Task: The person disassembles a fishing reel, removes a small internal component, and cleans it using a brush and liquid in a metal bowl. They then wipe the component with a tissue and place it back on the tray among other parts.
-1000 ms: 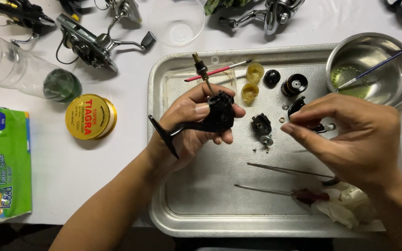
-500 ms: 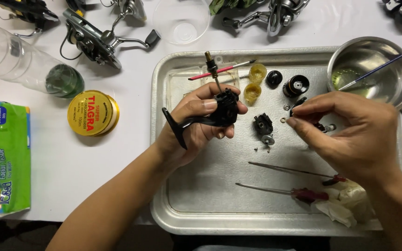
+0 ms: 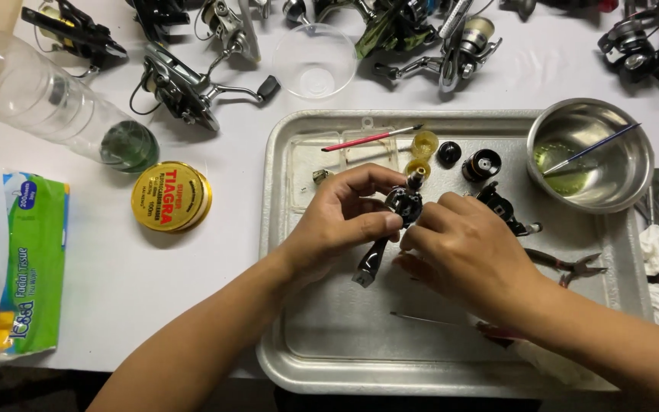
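Both hands meet over the metal tray [image 3: 329,358] on the white surface [image 3: 192,267]. The left hand [image 3: 345,221] is closed around a small black reel body [image 3: 403,204], thumb and fingers wrapped about it, with the reel's black foot [image 3: 368,263] sticking out below the palm toward the tray floor. The right hand [image 3: 463,252] comes in from the right, its fingertips pinched together and touching the reel body just beside the left thumb; whether it grips a small part there cannot be told. The reel is held just above the middle of the tray, not resting on it.

Behind the hands, in the tray, lie a red brush [image 3: 371,138], two small yellow caps [image 3: 422,149], a black knob [image 3: 449,153] and a black spool [image 3: 482,165]. A steel bowl [image 3: 612,191] with a blue brush [image 3: 593,149] stands at the tray's far right corner. Pliers [image 3: 573,265] lie just right of the right hand, and a thin rod [image 3: 429,319] lies near the wrist.

Left of the tray sit a round gold tin [image 3: 171,197], a clear bottle [image 3: 55,114] on its side and a green tissue pack [image 3: 28,275]. Several fishing reels [image 3: 192,84] line the far edge, with a clear cup [image 3: 315,59] among them.
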